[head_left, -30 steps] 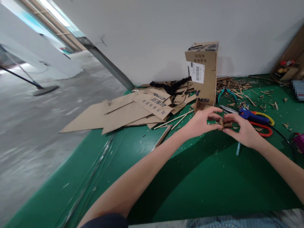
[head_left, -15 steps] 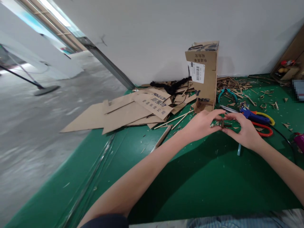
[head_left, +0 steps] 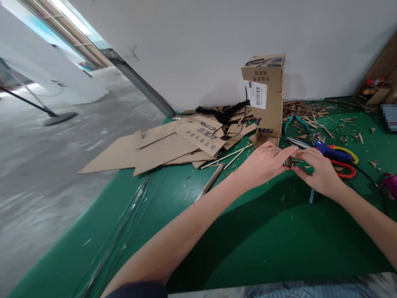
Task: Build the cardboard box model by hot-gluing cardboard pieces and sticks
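Note:
My left hand [head_left: 262,163] and my right hand [head_left: 319,171] meet above the green table, fingers bent and thumbs close together. Between their fingertips is a small brown piece [head_left: 288,162], mostly covered; it looks like cardboard, but its shape cannot be made out. Scissors with red and yellow handles [head_left: 345,170] lie just beyond my right hand, beside a blue hot glue gun [head_left: 333,153]. Behind my hands stands a tall cardboard box [head_left: 268,99] with a white label.
Teal-handled pliers [head_left: 297,123] lie by a heap of cardboard scraps [head_left: 305,111] at the wall. Flat cardboard sheets [head_left: 167,147] overhang the table's left edge. Thin wooden sticks [head_left: 228,157] and a cutter-like strip [head_left: 211,181] lie left of my hands. A black cable [head_left: 370,180] runs at right.
My fingers have closed in around the small brown piece, and less of it shows between them. My left fingers now overlap closer to the right ones. The table items have not moved.

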{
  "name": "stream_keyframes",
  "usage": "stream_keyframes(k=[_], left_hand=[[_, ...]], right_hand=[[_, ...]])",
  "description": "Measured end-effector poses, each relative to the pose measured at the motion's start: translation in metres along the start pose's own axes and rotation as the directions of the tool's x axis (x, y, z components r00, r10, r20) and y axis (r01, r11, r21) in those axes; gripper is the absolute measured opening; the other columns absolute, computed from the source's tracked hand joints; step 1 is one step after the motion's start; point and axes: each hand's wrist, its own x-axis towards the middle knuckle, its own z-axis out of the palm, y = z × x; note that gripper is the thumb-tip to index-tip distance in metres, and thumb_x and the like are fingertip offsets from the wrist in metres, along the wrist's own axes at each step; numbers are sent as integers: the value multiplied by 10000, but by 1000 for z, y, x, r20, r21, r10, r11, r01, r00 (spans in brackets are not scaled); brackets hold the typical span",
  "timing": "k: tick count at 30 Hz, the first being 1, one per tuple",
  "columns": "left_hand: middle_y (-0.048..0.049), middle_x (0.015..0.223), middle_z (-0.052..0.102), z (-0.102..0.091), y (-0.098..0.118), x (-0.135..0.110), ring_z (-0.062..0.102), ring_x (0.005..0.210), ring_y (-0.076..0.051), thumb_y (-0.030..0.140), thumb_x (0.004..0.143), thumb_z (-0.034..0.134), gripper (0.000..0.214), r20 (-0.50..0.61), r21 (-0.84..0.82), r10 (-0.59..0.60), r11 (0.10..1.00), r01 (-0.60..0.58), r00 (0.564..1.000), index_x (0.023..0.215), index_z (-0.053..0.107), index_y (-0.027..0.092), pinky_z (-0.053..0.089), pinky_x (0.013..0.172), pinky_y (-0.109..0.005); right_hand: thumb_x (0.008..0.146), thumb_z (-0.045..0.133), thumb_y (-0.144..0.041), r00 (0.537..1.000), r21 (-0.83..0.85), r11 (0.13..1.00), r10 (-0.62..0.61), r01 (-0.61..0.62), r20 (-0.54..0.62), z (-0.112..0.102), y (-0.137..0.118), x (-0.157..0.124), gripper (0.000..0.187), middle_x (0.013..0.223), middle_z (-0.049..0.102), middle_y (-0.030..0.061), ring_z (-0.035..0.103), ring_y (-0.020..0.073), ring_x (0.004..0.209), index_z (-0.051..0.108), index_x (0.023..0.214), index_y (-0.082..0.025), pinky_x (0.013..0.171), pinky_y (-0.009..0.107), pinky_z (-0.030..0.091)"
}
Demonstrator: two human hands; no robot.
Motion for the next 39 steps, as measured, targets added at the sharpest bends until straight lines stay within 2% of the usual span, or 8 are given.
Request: stream_keyframes(k=[6, 15, 19, 23, 26, 29, 35, 39], left_hand=[[-107, 1145, 746, 1, 1, 1, 696, 1092, -272, 303, 957, 590, 476, 20, -133, -137, 982, 138, 990, 1397, 436, 204, 510, 936, -435], [-90, 1185, 736, -3, 1, 3, 679, 1138, -253, 259, 916, 638, 471, 12, -301, -179, 937, 174, 984, 1357, 488, 195, 534, 970, -414], [-85, 1190, 725, -4, -7, 4, 687, 1113, -218, 192, 887, 626, 423, 71, -465, -282, 839, 282, 957, 1302, 543, 191, 566, 940, -362], [-94, 1173, 711, 3, -18, 4, 691, 1071, -197, 190, 872, 616, 316, 151, -598, -356, 710, 372, 922, 1187, 603, 180, 577, 927, -357], [-121, 1119, 711, 11, -22, 4, 702, 1014, -198, 160, 853, 615, 318, 212, -681, -384, 601, 418, 899, 1170, 599, 144, 589, 866, -356], [-124, 1069, 719, 15, -22, 4, 708, 943, -197, 140, 840, 616, 317, 322, -695, -352, 543, 472, 879, 1157, 607, 131, 586, 798, -344], [-106, 1112, 714, 11, -18, 4, 695, 925, -203, 201, 865, 615, 311, 439, -604, -257, 625, 495, 861, 1173, 634, 164, 537, 764, -313], [-72, 982, 728, 7, -14, 5, 684, 834, -185, 256, 850, 675, 302, 501, -551, -145, 706, 444, 853, 1138, 678, 165, 496, 722, -281]], right_hand=[[907, 589, -280, 1000, -23, 1000, 11, -11, -6, -3, 0, 1, 173, 1082, 750, 88, 688, 297, 1026, 657, 1063, -251, 894, 517, 524], [866, 620, -251, 998, 24, 1000, 17, -15, -62, -7, -7, 2, 166, 1037, 730, 87, 672, 294, 1008, 607, 1031, -256, 854, 494, 540], [861, 625, -237, 993, 4, 999, 36, -36, -111, -12, -9, 2, 186, 1030, 720, 81, 667, 292, 1001, 583, 1041, -261, 884, 502, 528], [866, 635, -266, 973, 99, 981, 178, -165, -144, -15, -6, 2, 180, 1050, 701, 88, 664, 285, 1011, 589, 1040, -260, 887, 489, 539], [870, 644, -287, 934, 338, 899, 335, -278, -123, -14, -3, 3, 144, 1026, 689, 78, 674, 250, 953, 602, 1003, -252, 858, 451, 561], [861, 664, -311, 898, 572, 748, 438, -336, -46, -13, 1, 5, 111, 946, 700, 52, 677, 212, 853, 621, 940, -246, 789, 408, 583], [810, 756, -353, 850, 757, 532, 524, -381, 59, -11, 6, 4, 186, 964, 715, 37, 666, 179, 878, 686, 950, -251, 780, 338, 575], [790, 783, -370, 823, 802, 429, 552, -416, 131, -12, 4, 4, 190, 931, 714, 22, 642, 153, 815, 718, 928, -257, 693, 283, 548]])
